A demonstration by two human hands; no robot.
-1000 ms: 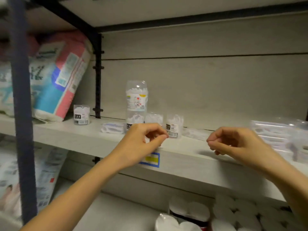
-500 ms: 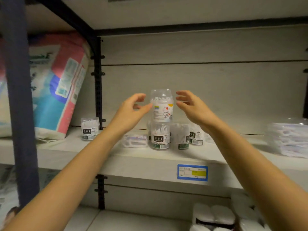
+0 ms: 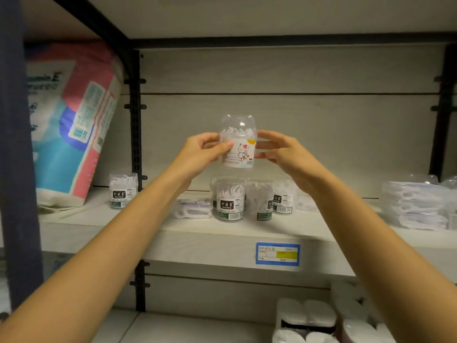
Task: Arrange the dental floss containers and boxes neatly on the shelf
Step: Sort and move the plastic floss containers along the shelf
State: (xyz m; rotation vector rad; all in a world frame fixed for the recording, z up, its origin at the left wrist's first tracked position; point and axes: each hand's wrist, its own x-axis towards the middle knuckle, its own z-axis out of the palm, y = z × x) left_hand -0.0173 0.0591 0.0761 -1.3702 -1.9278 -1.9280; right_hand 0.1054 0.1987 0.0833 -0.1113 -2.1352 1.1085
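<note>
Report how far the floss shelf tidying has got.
Done: a cluster of jars stands mid-shelf. In hand: left hand and right hand grip the cartoon-label jar above that cluster. Left: place it, then bring in the lone jar off to the left and the flat pack.

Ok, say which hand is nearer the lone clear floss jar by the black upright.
Left. The left hand sits above-right of the clear floss jar; the right hand, farther right.

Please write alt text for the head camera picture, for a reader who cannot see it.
The left hand and right hand hold a clear cat-label floss container above a cluster of floss jars on a pale shelf. A lone jar stands further left, beside a large pink and blue package; bagged floss picks lie at the right.
</note>
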